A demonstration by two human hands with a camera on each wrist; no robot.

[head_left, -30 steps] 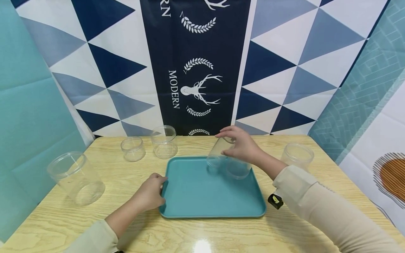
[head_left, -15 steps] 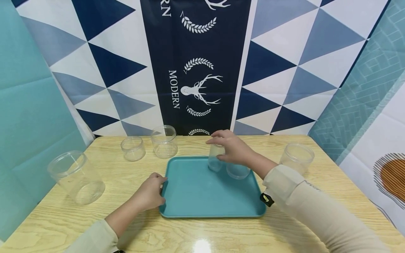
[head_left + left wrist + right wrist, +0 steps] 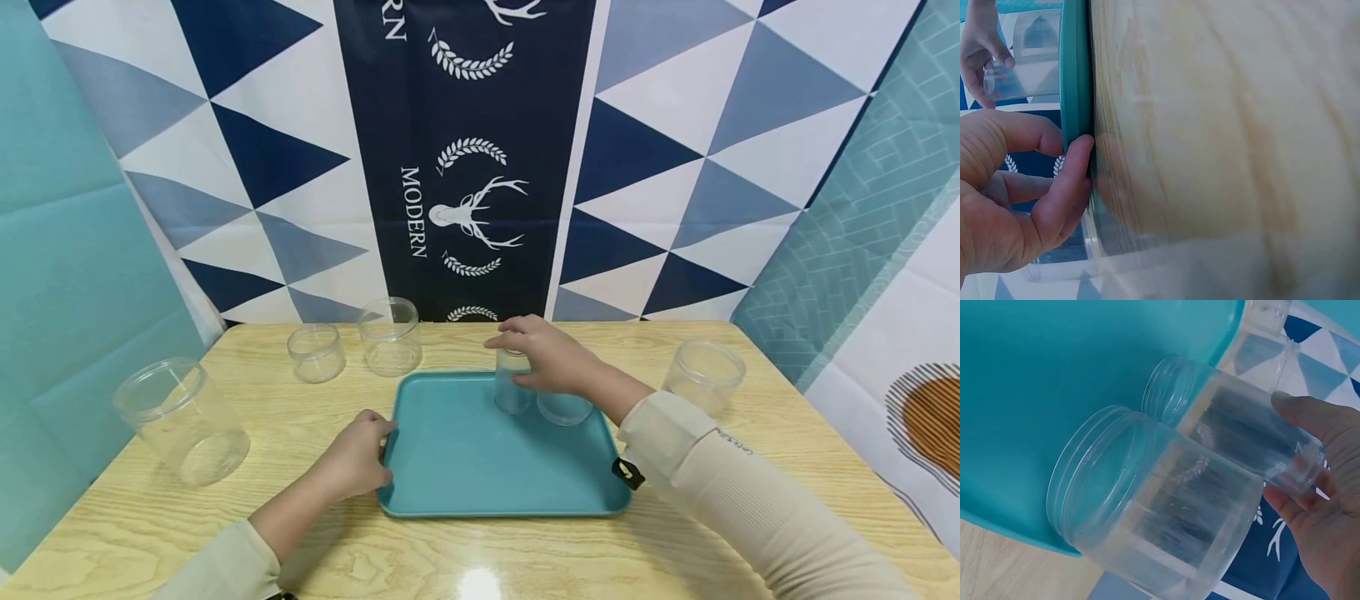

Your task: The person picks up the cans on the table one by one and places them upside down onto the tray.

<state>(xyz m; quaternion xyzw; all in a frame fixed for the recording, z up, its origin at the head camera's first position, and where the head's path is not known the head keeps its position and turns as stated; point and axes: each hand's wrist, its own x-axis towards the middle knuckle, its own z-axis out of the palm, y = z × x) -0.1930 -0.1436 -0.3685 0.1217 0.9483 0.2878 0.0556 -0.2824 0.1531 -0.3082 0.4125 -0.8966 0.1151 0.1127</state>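
Observation:
A teal tray (image 3: 465, 467) lies on the table. At its left rim my left hand (image 3: 356, 458) pinches the edge between thumb and fingers, as the left wrist view (image 3: 1029, 181) confirms. Near the tray's back right, my right hand (image 3: 551, 357) grips a narrow clear plastic jar (image 3: 512, 393) around its upper end. In the right wrist view the narrow jar (image 3: 1241, 422) has its threaded mouth down at the tray surface. Right beside it, a wider clear jar (image 3: 1166, 500) stands mouth down on the tray; the right hand partly hides it in the head view.
On the wooden table (image 3: 375, 558), a large clear jar (image 3: 183, 425) stands left of the tray. A low jar (image 3: 317, 357) and a taller one (image 3: 391, 342) stand behind left. Another clear jar (image 3: 703, 375) is at the right. A patterned cloth (image 3: 465, 167) hangs behind.
My right hand has moved left and down, bringing the narrow jar from a tilt to upright on the tray, beside the wider jar. The left hand has stayed on the tray rim.

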